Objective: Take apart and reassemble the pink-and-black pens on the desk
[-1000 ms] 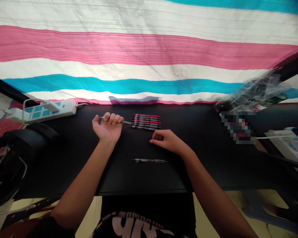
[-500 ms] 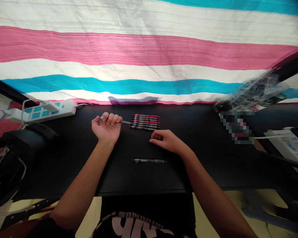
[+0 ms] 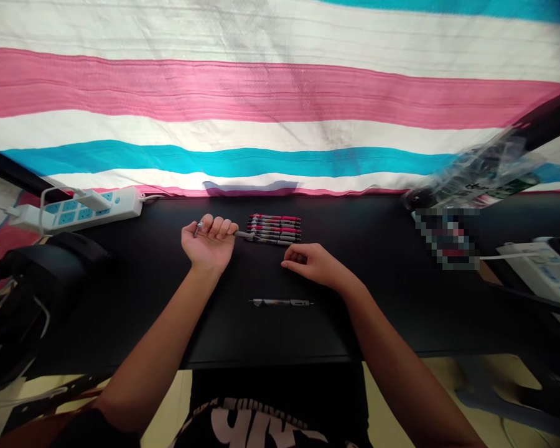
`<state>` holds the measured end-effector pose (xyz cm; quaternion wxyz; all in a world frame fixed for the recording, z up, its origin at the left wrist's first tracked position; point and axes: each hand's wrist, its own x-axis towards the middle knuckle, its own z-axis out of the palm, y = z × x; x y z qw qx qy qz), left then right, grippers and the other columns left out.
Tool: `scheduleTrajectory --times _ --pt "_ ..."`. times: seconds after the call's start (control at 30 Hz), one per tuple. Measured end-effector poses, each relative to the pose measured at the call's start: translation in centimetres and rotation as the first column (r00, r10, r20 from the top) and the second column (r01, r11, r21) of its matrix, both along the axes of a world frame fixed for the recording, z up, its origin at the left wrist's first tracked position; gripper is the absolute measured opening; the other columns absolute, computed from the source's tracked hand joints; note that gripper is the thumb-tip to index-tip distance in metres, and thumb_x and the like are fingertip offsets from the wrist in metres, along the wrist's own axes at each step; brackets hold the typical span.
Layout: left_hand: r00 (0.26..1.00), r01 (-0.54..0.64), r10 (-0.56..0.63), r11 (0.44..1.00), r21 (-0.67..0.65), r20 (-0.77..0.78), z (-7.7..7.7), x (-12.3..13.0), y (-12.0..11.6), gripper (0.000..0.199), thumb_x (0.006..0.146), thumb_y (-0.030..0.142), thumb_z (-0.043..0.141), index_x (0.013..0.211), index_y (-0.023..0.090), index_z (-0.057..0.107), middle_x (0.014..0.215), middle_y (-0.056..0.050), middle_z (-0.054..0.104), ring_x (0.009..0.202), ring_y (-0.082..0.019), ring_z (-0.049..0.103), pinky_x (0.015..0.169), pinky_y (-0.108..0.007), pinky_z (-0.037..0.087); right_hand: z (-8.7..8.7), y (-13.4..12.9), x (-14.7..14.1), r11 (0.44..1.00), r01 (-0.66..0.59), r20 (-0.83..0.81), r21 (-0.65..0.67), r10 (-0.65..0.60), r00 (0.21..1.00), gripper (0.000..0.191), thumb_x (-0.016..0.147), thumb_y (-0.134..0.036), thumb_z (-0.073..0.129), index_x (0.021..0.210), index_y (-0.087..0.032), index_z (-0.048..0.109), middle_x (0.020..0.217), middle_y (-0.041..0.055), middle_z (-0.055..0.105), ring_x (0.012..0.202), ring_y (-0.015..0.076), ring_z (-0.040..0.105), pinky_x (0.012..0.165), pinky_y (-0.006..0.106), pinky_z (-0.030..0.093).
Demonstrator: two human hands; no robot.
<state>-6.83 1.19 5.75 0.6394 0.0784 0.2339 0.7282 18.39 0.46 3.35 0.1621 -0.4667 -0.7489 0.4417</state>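
Note:
My left hand (image 3: 211, 241), palm turned up, has its fingers curled round a grey pen (image 3: 242, 235). The pen's tip end points right and reaches the left end of a row of pens (image 3: 275, 229). Several pens with red or grey parts lie side by side in that row. Just below the row's right end, my right hand (image 3: 305, 261) rests with bent fingers; whether anything is between them cannot be made out. Nearer the front edge, a single clear-barrelled pen (image 3: 281, 302) lies crosswise on the black table (image 3: 280, 339).
A white power strip (image 3: 121, 208) with plugs stands at the back left, above a black bag-like object (image 3: 70, 261). Plastic packaging (image 3: 476, 180) and a blurred-out object (image 3: 448, 239) lie at the right. Another power strip (image 3: 536, 267) is at the far right. Striped sheeting (image 3: 280, 93) hangs behind.
My left hand has shifted slightly right with the pen, bringing the pen's end to the row. My right hand and the single pen have stayed in place.

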Motion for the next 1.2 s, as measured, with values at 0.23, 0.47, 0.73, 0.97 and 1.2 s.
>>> scheduleTrajectory --times 0.23,0.47,0.73,0.97,1.2 --pt "0.998 0.048 -0.048 0.999 0.002 0.032 0.0 0.6 -0.3 0.041 0.093 0.043 0.041 0.061 0.020 0.026 0.054 0.004 0.022 0.047 -0.011 0.033 0.053 -0.029 0.040 0.0 0.0 0.0 1.000 0.003 -0.006 0.003 -0.003 1.000 0.021 0.088 -0.039 0.065 0.085 -0.019 0.069 0.073 0.0014 0.065 0.067 0.0147 0.056 0.061 0.027 0.044" --pt "0.992 0.122 -0.122 0.992 -0.008 0.020 -0.2 1.4 -0.8 0.039 0.091 0.035 0.042 0.060 0.020 0.025 0.053 0.004 0.021 0.046 -0.011 0.030 0.052 -0.029 0.038 0.3 -0.5 -0.9 0.998 0.023 -0.054 0.057 -0.020 0.998 0.023 0.089 -0.042 0.065 0.084 -0.020 0.069 0.069 0.0003 0.062 0.062 0.0135 0.052 0.058 0.027 0.041" --pt "0.985 0.175 -0.175 0.985 0.005 -0.005 -0.4 2.3 -1.2 0.041 0.093 0.037 0.040 0.059 0.020 0.025 0.053 0.004 0.020 0.047 -0.011 0.029 0.053 -0.029 0.037 0.3 -1.1 -2.1 0.997 0.009 -0.119 0.082 0.001 0.993 0.022 0.089 -0.041 0.066 0.088 -0.019 0.070 0.074 0.0019 0.065 0.065 0.0137 0.054 0.062 0.027 0.045" --pt "0.960 0.251 -0.257 0.966 -0.069 -0.109 -0.2 3.4 -1.6 0.057 0.098 0.054 0.045 0.058 0.020 0.022 0.052 0.006 0.018 0.045 -0.010 0.027 0.053 -0.029 0.037 -0.1 -1.4 -2.9 0.979 0.101 -0.254 0.178 -0.054 0.966 0.031 0.088 -0.043 0.068 0.110 -0.021 0.068 0.084 0.0033 0.066 0.071 0.0158 0.056 0.069 0.030 0.049" --pt "0.925 0.328 -0.334 0.943 -0.062 -0.182 0.0 4.2 -1.9 0.052 0.100 0.036 0.051 0.059 0.020 0.023 0.052 0.006 0.018 0.046 -0.010 0.028 0.055 -0.028 0.038 -0.1 -1.7 -3.4 0.979 0.103 -0.280 0.178 -0.050 0.959 0.022 0.092 -0.040 0.064 0.090 -0.019 0.071 0.080 0.0033 0.068 0.069 0.0151 0.056 0.068 0.030 0.048"
